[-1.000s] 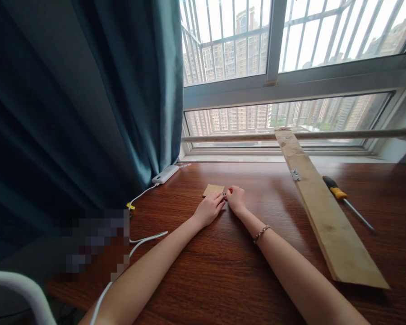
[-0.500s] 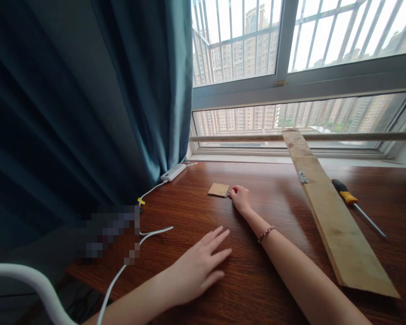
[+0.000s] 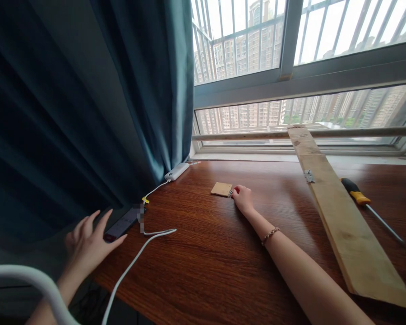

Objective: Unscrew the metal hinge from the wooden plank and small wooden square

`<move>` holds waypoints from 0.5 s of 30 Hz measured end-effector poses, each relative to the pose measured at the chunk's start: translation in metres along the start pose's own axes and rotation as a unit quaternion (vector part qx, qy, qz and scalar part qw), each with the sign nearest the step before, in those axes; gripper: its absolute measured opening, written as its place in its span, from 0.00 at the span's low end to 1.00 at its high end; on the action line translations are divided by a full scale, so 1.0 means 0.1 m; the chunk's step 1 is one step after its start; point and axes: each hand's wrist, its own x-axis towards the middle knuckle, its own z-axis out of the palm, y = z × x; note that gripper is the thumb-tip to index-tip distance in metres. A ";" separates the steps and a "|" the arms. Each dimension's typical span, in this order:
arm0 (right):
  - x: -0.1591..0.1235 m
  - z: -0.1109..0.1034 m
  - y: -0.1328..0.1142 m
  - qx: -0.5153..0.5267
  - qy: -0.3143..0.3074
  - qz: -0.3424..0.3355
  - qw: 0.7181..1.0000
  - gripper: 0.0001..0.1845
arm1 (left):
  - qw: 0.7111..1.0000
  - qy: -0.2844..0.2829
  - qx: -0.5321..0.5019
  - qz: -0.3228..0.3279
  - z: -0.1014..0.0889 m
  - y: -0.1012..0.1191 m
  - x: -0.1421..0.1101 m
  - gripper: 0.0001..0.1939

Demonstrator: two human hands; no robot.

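Observation:
My left hand (image 3: 88, 246) reaches to the table's left edge with fingers and thumb spread. It is around the near end of a dark phone (image 3: 123, 224); whether it touches the phone I cannot tell. My right hand (image 3: 242, 198) rests farther back, its fingertips pinched together at the right edge of a small tan square piece (image 3: 221, 189), perhaps cardboard or thin wood. Small metal pieces (image 3: 230, 193), perhaps screws, show by those fingertips. What the pinch holds, if anything, is hidden.
A long wooden board (image 3: 345, 216) with a metal hinge (image 3: 309, 176) lies on the right. Beyond it is a black-and-yellow screwdriver (image 3: 360, 197). A white power bank (image 3: 177, 171) sits by the curtain (image 3: 149, 90). A white cable (image 3: 135, 262) crosses the brown table (image 3: 196, 280).
My left hand has swung left from the middle of the table to the phone at the edge. My right hand stays by the tan piece. The view has shifted slightly.

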 end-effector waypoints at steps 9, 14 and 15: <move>0.01 0.02 0.02 0.003 -0.001 -0.003 1.000 0.10 | 0.954 -0.261 0.069 -0.127 0.75 -0.37 0.51 0.41; 0.01 0.02 0.02 0.007 0.002 -0.004 1.000 0.10 | 0.942 -0.303 0.034 -0.137 0.77 -0.55 0.59 0.42; 0.01 0.02 0.02 0.007 0.001 -0.005 1.000 0.10 | 0.950 -0.278 0.004 -0.138 0.78 -0.58 0.58 0.42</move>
